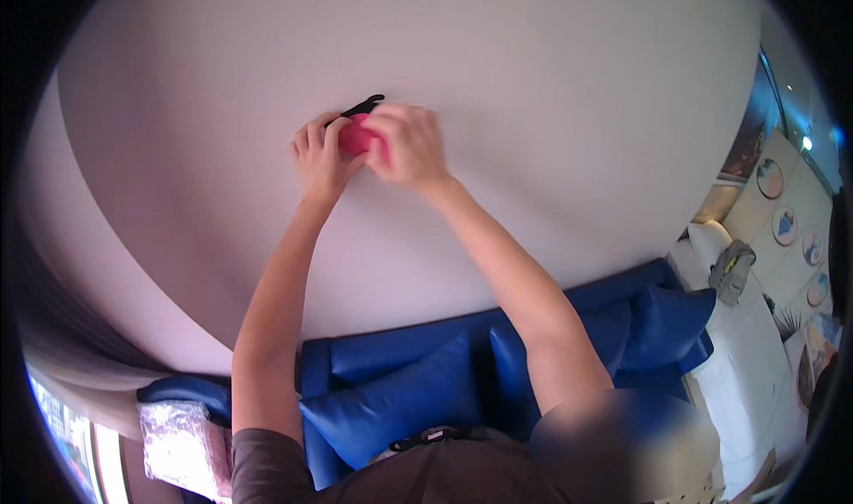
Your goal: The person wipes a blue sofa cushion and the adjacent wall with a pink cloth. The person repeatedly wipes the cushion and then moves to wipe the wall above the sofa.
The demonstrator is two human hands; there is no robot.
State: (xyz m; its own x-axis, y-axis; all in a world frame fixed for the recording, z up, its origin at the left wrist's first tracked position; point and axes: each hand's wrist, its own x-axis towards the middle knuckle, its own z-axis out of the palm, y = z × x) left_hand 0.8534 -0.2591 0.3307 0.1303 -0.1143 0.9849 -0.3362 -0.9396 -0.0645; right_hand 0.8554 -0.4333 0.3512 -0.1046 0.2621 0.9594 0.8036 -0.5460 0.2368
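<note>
In front of a pale wall, both arms reach up to a small pink object (354,137) whose exact kind I cannot tell. My left hand (318,152) grips its left side with curled fingers and the thumb below. At its right side, my right hand (408,145) is motion-blurred, with fingers bent and closed on the pink object's edge. A slim black piece (365,106), perhaps a strap or handle, sticks out above the pink object, partly behind the fingers. The hands cover much of both things.
The wall (533,91) fills most of the view. Below it stands a blue sofa (320,371) with several cushions (406,391). A clear plastic package (180,444) lies at lower left, near a curtain (66,304). To the right, a grey bag (733,274) rests on a white surface (740,364).
</note>
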